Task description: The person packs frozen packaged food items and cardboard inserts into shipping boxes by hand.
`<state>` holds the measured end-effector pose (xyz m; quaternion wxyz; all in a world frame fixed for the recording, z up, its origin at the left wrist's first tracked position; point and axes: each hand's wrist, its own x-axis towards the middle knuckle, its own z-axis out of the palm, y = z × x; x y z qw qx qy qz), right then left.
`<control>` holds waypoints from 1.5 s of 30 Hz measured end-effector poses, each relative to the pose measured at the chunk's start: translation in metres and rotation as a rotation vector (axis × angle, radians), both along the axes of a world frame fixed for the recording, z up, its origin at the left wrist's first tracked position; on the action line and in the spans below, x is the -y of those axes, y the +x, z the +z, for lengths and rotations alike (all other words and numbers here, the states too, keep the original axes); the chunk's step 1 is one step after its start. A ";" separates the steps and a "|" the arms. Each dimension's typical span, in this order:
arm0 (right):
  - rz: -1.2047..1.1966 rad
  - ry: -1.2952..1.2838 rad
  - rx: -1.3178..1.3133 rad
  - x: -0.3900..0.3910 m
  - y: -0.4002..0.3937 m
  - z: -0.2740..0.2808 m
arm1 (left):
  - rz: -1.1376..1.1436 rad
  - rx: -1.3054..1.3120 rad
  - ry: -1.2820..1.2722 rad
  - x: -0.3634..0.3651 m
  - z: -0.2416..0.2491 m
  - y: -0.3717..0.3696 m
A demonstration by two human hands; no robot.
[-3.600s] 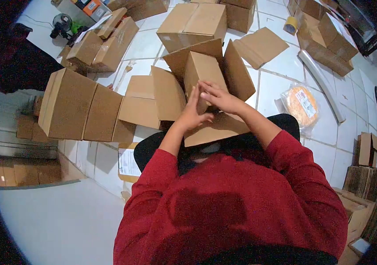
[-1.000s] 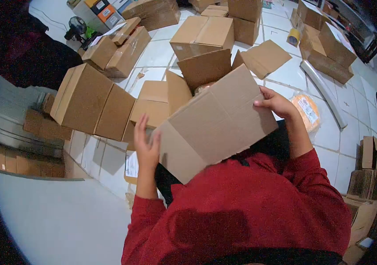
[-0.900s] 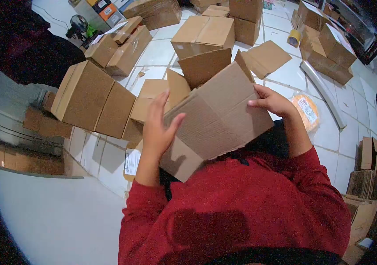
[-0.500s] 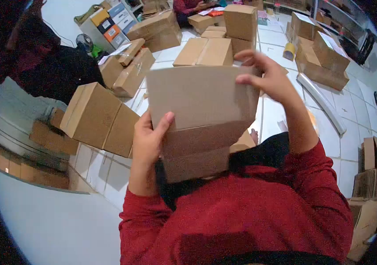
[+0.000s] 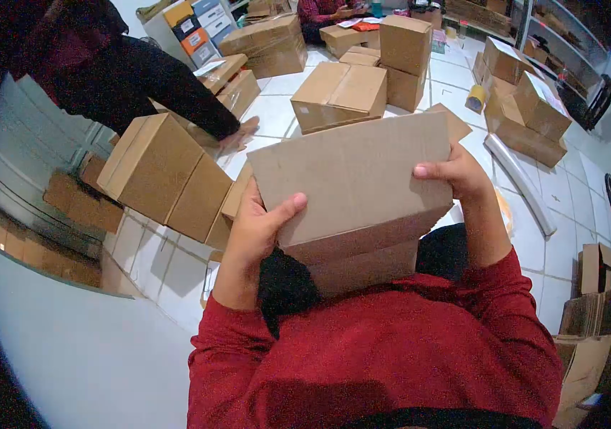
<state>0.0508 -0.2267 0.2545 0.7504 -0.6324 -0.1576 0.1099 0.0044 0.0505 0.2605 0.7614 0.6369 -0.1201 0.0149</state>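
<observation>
Cardboard sheet (image 5: 355, 179), creased and bent, is held above the lap, the left hand (image 5: 262, 222) gripping its eight-o'clock edge and the right hand (image 5: 457, 171) its three-o'clock edge, thumbs on the near face. Beyond it, a taped box (image 5: 339, 93) sits at twelve o'clock, a long pale tube (image 5: 520, 184) at three and a large carton (image 5: 155, 171) at nine.

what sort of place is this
Probably a packing room or small storeroom: taped cardboard boxes stand about the tiled floor, cardboard sheets are stacked at the right, and there is what looks like a yellow tape roll.
</observation>
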 end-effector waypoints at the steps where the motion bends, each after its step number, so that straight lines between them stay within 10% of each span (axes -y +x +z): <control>1: -0.001 -0.005 0.001 0.000 -0.001 -0.002 | -0.012 -0.017 -0.032 0.002 0.000 0.000; 13: -0.095 0.021 -0.023 0.000 -0.005 -0.037 | -0.024 0.002 0.009 0.005 -0.040 0.013; 20: 0.396 -0.147 0.116 0.042 0.009 0.005 | -0.180 -0.058 0.219 -0.004 -0.033 0.008; 26: 0.742 -1.081 0.392 -0.011 0.001 0.030 | -0.315 -0.055 0.273 0.021 -0.012 -0.002; 31: 0.578 -1.012 0.293 -0.009 -0.001 0.008 | -0.505 -0.050 0.595 -0.006 -0.050 0.007; 38: 0.273 -0.893 0.626 -0.042 -0.036 0.001 | -0.091 -0.106 0.362 -0.003 -0.062 0.011; 45: 0.151 -0.932 0.540 -0.040 0.006 -0.032 | -0.199 -0.285 0.364 0.005 -0.041 0.008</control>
